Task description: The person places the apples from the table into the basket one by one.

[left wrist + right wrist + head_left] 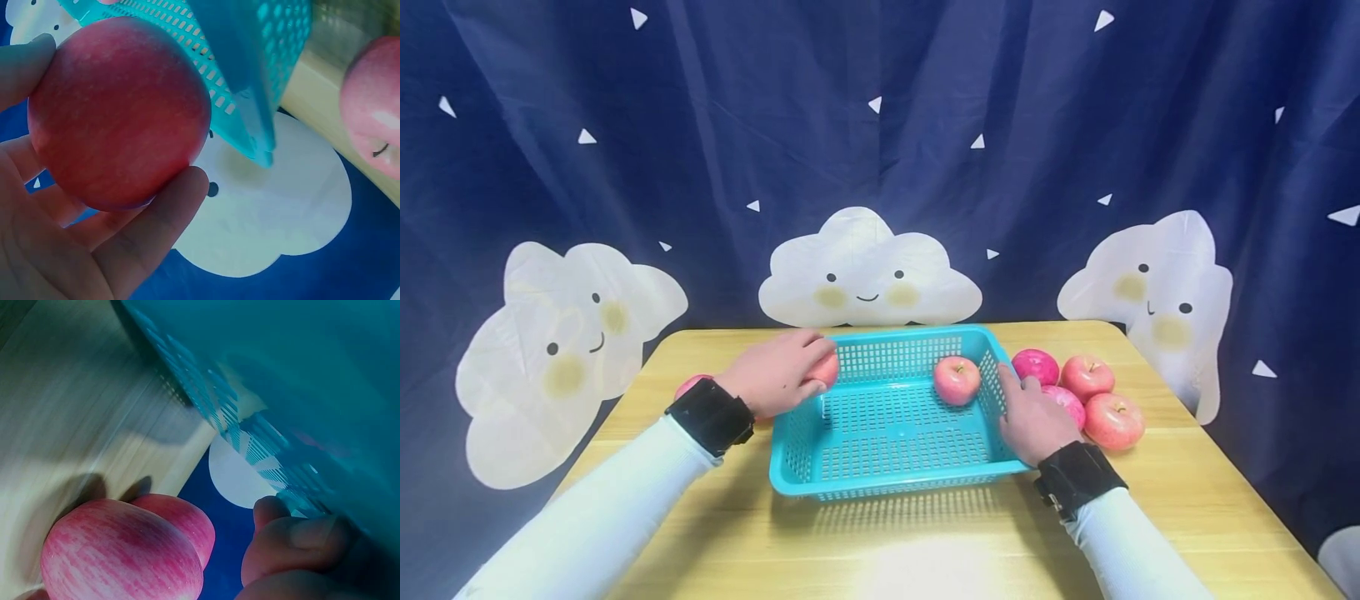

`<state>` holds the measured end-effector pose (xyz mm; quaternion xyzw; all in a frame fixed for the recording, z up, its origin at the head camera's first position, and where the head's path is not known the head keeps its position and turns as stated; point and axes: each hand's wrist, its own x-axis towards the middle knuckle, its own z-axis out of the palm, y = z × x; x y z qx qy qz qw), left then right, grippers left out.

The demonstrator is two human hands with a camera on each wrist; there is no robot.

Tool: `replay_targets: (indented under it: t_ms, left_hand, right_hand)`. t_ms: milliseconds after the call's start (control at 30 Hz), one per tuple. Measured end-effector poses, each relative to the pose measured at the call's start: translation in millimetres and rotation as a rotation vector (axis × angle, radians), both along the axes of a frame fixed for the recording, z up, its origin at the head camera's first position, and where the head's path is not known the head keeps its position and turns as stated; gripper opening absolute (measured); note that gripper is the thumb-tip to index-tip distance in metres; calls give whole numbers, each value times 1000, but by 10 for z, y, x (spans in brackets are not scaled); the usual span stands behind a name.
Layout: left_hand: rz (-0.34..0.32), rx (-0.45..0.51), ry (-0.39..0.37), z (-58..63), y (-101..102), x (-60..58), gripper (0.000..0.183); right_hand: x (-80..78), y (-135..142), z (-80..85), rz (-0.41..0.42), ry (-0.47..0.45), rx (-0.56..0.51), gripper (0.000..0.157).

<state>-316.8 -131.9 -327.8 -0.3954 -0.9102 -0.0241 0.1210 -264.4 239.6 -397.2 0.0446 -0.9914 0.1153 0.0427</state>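
Note:
My left hand (778, 373) holds a red apple (122, 112) over the left side of a turquoise plastic basket (895, 483). Thumb and fingers wrap the fruit in the left wrist view. Inside the basket, towards its far right, sits another apple (957, 381). My right hand (1037, 419) grips the basket's right rim; in the right wrist view its curled fingers (294, 540) lie against the outer wall, and where the thumb lies is unclear. Partly behind the left hand, one more apple (692, 385) lies on the table.
Several apples (1115, 421) cluster on the table just right of the right hand, close to the basket. The wooden table (737, 533) ends at a dark blue curtain (880, 167) with white clouds behind it.

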Motion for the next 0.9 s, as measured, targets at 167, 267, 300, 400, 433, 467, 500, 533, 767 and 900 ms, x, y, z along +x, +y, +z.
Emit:
replay_targets:
  t_ms: [167,267,300,400,433,467,500,533,767,900]
  left_hand:
    - [-18,-21,7,18,68,-37,45]
    - [-21,-25,5,28,101,-57,45]
    - [-24,-23,4,34,114,-60,45]
    - [-34,-23,10,52,159,-68,43]
    - [-37,-27,14,56,175,-71,43]
    - [-39,-34,20,61,194,-71,43]
    - [-40,-40,27,64,212,-72,43]
    - [-40,-45,34,65,230,-74,44]
    - [-43,-60,42,67,343,-86,43]
    - [-38,-84,37,56,404,-107,42]
  right_hand:
    - [-1,-5,9,11,27,-1,75]
    - [-5,-2,13,17,37,-2,73]
    - [-9,-3,14,17,37,-2,73]
    - [-13,-3,17,16,33,-3,72]
    - [-13,-4,18,16,32,-3,72]
    - [-12,-4,19,15,31,-3,73]
    - [-12,-5,17,14,32,-1,73]
    - [-8,-6,17,15,33,-1,73]
    - [-8,-1,-3,15,33,0,75]
    - [-5,3,-10,13,27,0,76]
